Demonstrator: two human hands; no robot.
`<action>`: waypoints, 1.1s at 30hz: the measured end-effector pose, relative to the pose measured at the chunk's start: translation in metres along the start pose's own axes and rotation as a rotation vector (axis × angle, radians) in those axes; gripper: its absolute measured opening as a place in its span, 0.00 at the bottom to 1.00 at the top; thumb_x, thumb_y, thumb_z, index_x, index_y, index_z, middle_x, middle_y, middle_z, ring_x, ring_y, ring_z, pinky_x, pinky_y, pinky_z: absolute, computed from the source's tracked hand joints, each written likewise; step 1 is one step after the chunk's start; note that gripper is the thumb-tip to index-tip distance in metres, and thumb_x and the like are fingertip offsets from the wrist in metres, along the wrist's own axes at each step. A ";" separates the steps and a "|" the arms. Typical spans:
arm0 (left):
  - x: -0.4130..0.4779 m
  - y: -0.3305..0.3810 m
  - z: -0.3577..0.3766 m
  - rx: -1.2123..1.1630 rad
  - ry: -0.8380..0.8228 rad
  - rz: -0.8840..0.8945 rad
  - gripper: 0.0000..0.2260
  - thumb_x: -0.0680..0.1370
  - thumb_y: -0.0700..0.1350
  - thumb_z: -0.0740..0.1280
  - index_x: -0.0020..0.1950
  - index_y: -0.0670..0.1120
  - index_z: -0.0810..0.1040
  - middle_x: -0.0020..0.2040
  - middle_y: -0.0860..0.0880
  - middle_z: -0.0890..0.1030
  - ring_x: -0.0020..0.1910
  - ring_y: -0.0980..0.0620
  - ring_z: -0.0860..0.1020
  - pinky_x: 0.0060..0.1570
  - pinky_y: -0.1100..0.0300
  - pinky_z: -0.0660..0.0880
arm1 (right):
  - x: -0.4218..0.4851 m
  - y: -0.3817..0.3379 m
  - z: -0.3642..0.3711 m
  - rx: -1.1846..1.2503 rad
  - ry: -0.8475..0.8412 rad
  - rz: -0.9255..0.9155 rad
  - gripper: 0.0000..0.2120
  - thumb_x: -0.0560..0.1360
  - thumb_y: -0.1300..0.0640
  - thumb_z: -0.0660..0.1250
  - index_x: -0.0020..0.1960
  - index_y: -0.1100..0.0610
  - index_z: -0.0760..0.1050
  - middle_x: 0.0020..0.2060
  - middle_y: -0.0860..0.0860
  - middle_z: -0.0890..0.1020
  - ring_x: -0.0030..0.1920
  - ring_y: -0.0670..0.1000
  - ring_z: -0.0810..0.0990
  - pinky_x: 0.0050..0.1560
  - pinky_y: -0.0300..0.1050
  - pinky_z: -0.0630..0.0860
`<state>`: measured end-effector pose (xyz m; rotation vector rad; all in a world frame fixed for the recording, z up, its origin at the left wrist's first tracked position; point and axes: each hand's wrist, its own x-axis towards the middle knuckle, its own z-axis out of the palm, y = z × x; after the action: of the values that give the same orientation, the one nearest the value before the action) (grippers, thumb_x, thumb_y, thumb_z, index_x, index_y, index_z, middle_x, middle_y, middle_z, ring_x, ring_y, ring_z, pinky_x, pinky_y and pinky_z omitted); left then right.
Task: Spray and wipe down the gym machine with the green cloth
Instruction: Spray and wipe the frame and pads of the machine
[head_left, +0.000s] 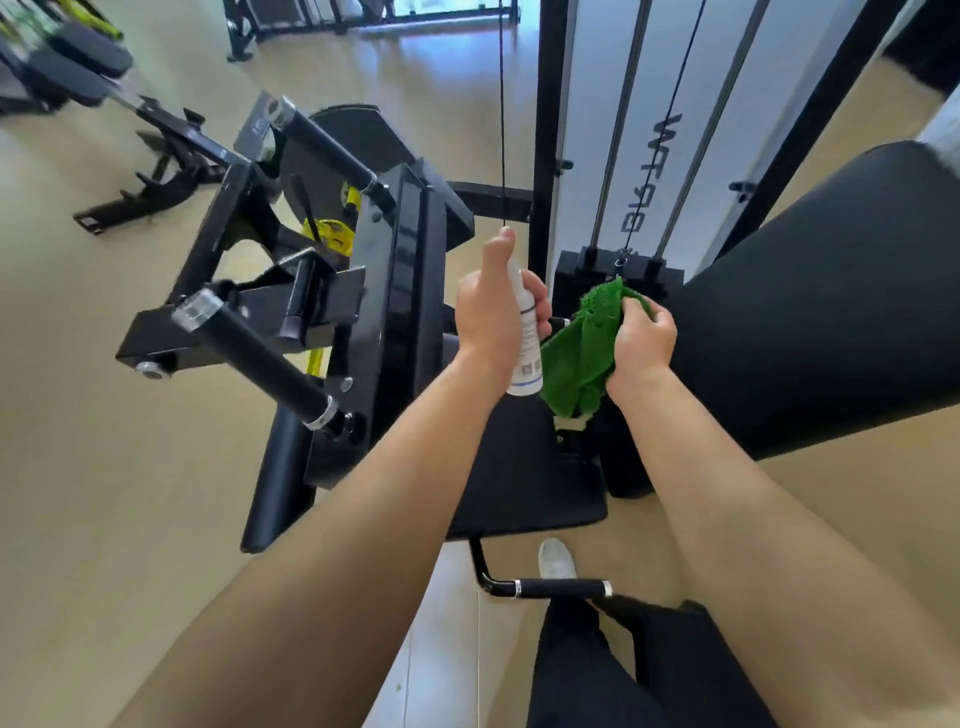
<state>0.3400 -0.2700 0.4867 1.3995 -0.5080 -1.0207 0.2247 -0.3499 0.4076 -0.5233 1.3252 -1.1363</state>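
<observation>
From the head view we see both forearms stretched out over the gym machine (374, 322). Our left hand (493, 317) grips a white spray bottle (524, 358), which stands roughly upright. Its fingers (540, 301) are curled round the far side of the bottle, clamped on it, and the thumb reaches up toward the top end. The bottle's base sticks out below the palm, near the wrist.

Just beside it, our right hand (641, 343) clutches the green cloth (582, 353). These fingers (636, 309) are bent in and closed on the bunched fabric. The cloth spills out to the left of them, toward the bottle. One corner pokes up above the knuckles and the rest hangs down past the heel of the hand. Whether cloth and bottle touch we cannot tell — they lie very close.

Beyond the fingers sits the black weight stack (571, 280) with its guide rods. To the right of the right hand runs a broad black pad (805, 312). Well off to the left of the left hand a padded handle (260, 358) juts out from the frame. Below the wrists, a white shoe (556, 558) rests on the pale floor (104, 467).
</observation>
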 end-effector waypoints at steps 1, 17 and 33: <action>0.019 0.003 0.012 0.011 0.020 -0.002 0.27 0.84 0.58 0.61 0.30 0.43 0.74 0.27 0.45 0.76 0.24 0.48 0.73 0.29 0.60 0.73 | 0.018 -0.009 0.009 -0.023 -0.011 0.017 0.05 0.80 0.56 0.66 0.54 0.48 0.74 0.54 0.56 0.83 0.53 0.60 0.84 0.51 0.60 0.84; 0.249 -0.001 0.077 -0.147 0.568 -0.095 0.25 0.86 0.61 0.58 0.39 0.44 0.74 0.36 0.48 0.76 0.36 0.50 0.75 0.42 0.57 0.74 | 0.186 -0.060 0.150 -0.309 -0.347 0.037 0.10 0.81 0.58 0.61 0.58 0.55 0.79 0.48 0.54 0.81 0.49 0.55 0.81 0.47 0.50 0.82; 0.318 -0.042 0.072 0.436 0.436 0.081 0.18 0.87 0.48 0.63 0.74 0.43 0.74 0.65 0.45 0.73 0.60 0.52 0.74 0.59 0.77 0.69 | 0.256 -0.066 0.210 -0.764 -1.035 0.255 0.30 0.77 0.27 0.55 0.60 0.48 0.80 0.53 0.58 0.85 0.51 0.57 0.86 0.51 0.53 0.83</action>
<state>0.4316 -0.5651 0.3739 1.9109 -0.4709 -0.5258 0.3594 -0.6591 0.3903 -1.2426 0.7949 -0.0105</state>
